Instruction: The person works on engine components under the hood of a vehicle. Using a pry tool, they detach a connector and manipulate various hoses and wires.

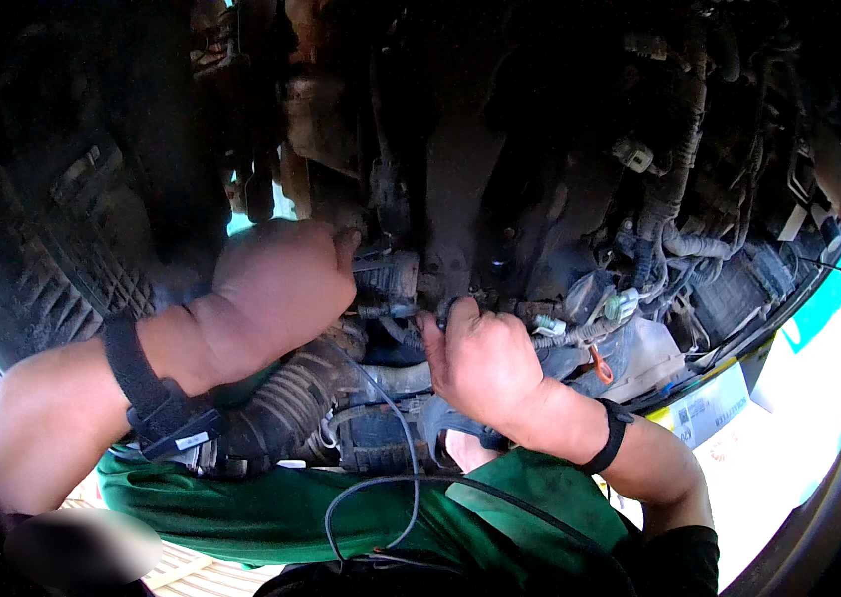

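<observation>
My left hand is closed beside a dark ribbed block deep in a dirty engine bay. Its fingers curl away from view, so what they grip is hidden. A little to the right and nearer, my right hand has thumb and index finger pinched together among the hoses and wiring; a small dark part seems to be between them, too obscured to name. Below my left hand runs a black corrugated air hose. Both wrists wear black straps, and the left strap carries a small dark box.
Wiring looms with a pale connector run along the right side. An orange pull ring stands by a whitish plastic tank. Green cloth covers the near edge, with a looped thin cable over it. A printed carton lies at right.
</observation>
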`<state>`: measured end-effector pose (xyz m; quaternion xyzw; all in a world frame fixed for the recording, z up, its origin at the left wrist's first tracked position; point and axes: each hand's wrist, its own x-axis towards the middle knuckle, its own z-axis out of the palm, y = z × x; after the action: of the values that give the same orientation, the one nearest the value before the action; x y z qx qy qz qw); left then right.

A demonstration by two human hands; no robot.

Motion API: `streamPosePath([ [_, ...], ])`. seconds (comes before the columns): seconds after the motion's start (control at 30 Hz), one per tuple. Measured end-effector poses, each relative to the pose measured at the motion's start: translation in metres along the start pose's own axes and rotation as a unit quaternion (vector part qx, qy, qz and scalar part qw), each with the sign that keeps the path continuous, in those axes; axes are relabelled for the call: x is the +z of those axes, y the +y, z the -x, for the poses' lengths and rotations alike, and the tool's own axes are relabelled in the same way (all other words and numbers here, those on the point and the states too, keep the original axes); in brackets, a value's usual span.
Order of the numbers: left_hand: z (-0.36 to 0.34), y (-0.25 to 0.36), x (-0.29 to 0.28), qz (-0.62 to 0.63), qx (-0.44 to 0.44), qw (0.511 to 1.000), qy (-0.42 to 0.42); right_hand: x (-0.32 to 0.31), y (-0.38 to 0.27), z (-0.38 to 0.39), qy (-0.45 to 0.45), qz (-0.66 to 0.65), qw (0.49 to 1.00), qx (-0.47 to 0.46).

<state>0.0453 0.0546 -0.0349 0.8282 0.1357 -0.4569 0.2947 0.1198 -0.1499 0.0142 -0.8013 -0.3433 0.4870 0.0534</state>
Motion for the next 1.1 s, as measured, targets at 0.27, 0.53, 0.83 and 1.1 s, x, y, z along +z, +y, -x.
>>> streamPosePath([
  [0.27, 0.004, -0.004, 0.008, -0.037, 0.090, 0.991, 0.093, 0.006, 0.004, 0.001, 0.015, -0.004, 1.000, -0.004],
  [0.53, 0.005, -0.004, 0.007, -0.050, 0.067, 0.993, 0.083, 0.013, 0.019, -0.002, 0.082, 0.009, 0.993, -0.087],
  [0.83, 0.089, 0.035, -0.016, 0.507, -0.195, 0.816, -0.199, -0.004, 0.000, 0.015, -0.049, -0.250, 0.963, 0.086],
  [1.1, 0.095, 0.073, 0.019, 0.770, -0.208, 0.579, -0.169, -0.004, -0.025, 0.016, -0.240, -0.659, 0.680, 0.212],
])
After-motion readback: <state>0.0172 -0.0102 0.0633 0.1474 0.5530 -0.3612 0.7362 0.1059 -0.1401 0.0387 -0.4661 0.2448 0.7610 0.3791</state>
